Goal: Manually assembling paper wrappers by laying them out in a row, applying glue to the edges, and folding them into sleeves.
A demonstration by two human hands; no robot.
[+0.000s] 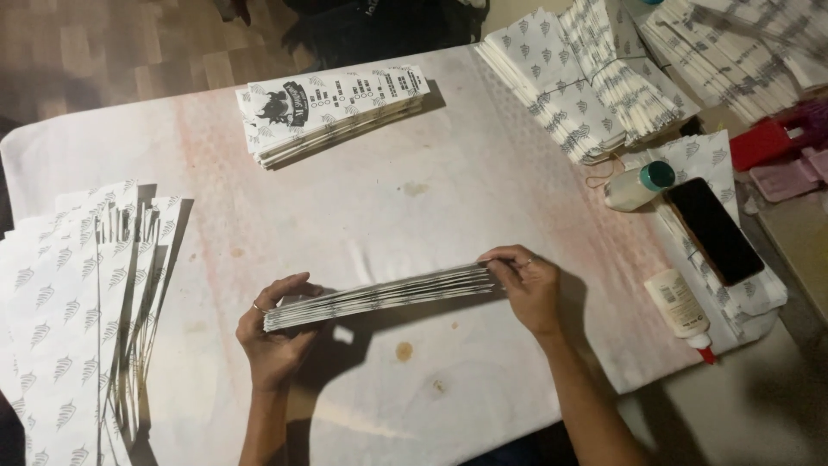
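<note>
A long, thin stack of folded printed paper bags (pixel 379 295) stands on its edge on the pale table cover (pixel 448 198), near the front middle. My left hand (pixel 274 335) grips its left end, thumb on top. At the right end my right hand (pixel 524 286) pinches the stack with the fingers curled over it. Both hands wear a ring. The stack runs slightly uphill from left to right.
A flat stack of black-printed bags (pixel 332 108) lies at the back. Fanned patterned sheets (pixel 78 319) fill the left edge. Bundled patterned bags (pixel 586 78) sit back right. A black phone (pixel 714 229), a lying glue bottle (pixel 681 309) and a teal-capped bottle (pixel 638 185) lie right.
</note>
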